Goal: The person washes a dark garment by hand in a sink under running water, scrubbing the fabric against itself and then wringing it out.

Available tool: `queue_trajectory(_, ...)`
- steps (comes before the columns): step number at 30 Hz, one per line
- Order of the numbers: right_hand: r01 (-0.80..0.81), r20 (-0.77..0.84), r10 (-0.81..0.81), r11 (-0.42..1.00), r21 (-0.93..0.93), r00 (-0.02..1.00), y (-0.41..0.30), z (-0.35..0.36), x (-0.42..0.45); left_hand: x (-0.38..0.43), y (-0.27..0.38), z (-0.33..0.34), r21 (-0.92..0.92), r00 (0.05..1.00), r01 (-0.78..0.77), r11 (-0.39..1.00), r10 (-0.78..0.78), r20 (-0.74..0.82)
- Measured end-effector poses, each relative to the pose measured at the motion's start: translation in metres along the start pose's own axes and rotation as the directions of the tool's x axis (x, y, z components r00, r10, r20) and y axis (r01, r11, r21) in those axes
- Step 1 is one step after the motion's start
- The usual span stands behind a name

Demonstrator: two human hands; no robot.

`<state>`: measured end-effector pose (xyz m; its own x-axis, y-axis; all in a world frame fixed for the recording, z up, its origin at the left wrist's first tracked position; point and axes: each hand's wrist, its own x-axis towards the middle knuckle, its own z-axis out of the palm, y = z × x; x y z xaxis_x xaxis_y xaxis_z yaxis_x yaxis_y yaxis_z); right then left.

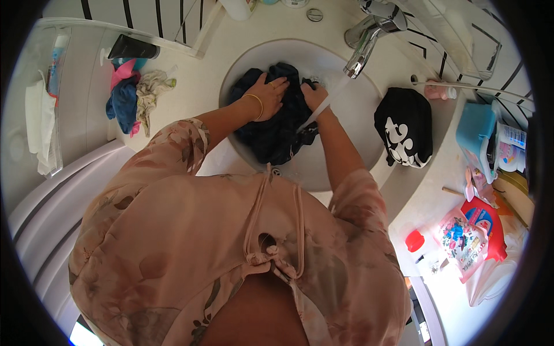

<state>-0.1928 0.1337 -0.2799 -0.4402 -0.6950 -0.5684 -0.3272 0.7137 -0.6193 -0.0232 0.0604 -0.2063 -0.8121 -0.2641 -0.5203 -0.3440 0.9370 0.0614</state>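
Note:
A dark navy or black wet garment [277, 134] lies bunched in a round white washbasin [357, 134]. My left hand [272, 97], with a ring and a gold bangle, rests palm down on top of the cloth, fingers apart. To its right, my right hand [315, 97] is closed around a fold of the same garment. The chrome faucet [361, 56] is running. Its water stream [322, 106] passes over my right wrist onto the cloth's right side. Some bubbly water shows behind my right hand. The palm sides of both hands are hidden.
A black cloth item with a white print [402, 125] sits right of the basin. Small crumpled cloths [130, 99] and a black tube [133, 46] lie on the left. Farther right are a blue plastic container [475, 125], a red bottle [497, 242] and a red cap [414, 241].

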Motion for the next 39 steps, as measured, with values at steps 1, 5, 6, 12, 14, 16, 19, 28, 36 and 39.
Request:
queue_trajectory(1, 0.033, 0.018, -0.034, 0.997, 0.066, 0.999, -0.003, -0.003, -0.008, -0.001, -0.001, 0.007, -0.016, 0.999, 0.015, 1.000, -0.015, -0.032)
queue_trajectory(5, 0.459, -0.041, -0.508, 0.807, -0.372, 0.860, -0.008, -0.012, -0.133, -0.005, 0.000, 0.014, -0.051, 0.997, 0.039, 0.998, -0.042, -0.066)
queue_trajectory(6, 0.559, -0.038, -0.639, 0.698, -0.447, 0.768, -0.009, -0.005, -0.148, -0.004, 0.000, 0.017, -0.051, 0.995, 0.031, 0.998, -0.036, -0.094)
queue_trajectory(12, 0.215, -0.264, -0.377, 0.847, -0.486, 0.888, -0.024, 0.024, -0.025, -0.001, 0.002, -0.001, -0.032, 1.000, 0.028, 0.999, -0.028, -0.008)
queue_trajectory(14, 0.172, -0.132, -0.200, 0.966, -0.195, 0.971, -0.012, 0.008, 0.006, 0.004, 0.002, 0.012, -0.048, 0.995, 0.026, 0.999, -0.030, -0.096)
queue_trajectory(16, 0.048, 0.110, -0.058, 0.995, 0.093, 0.992, -0.017, -0.012, -0.003, 0.002, -0.001, 0.018, -0.074, 0.992, 0.051, 0.996, -0.059, -0.110)
queue_trajectory(19, 0.376, -0.025, -0.376, 0.927, 0.012, 0.926, -0.014, -0.025, -0.101, 0.001, -0.002, 0.032, -0.097, 0.977, 0.051, 0.994, -0.070, -0.202)
queue_trajectory(28, 0.360, -0.067, -0.482, 0.732, -0.579, 0.873, -0.026, 0.015, -0.019, -0.002, 0.000, 0.002, -0.044, 1.000, 0.022, 0.999, -0.021, 0.014)
queue_trajectory(36, 0.564, 0.161, -0.579, 0.630, -0.533, 0.799, -0.011, -0.014, -0.122, -0.004, -0.003, 0.008, -0.080, 0.999, 0.033, 0.996, -0.033, -0.001)
queue_trajectory(39, 0.513, 0.060, -0.759, 0.377, -0.771, 0.648, 0.020, 0.024, -0.123, -0.005, -0.003, 0.001, -0.059, 1.000, 0.009, 0.998, -0.008, 0.029)
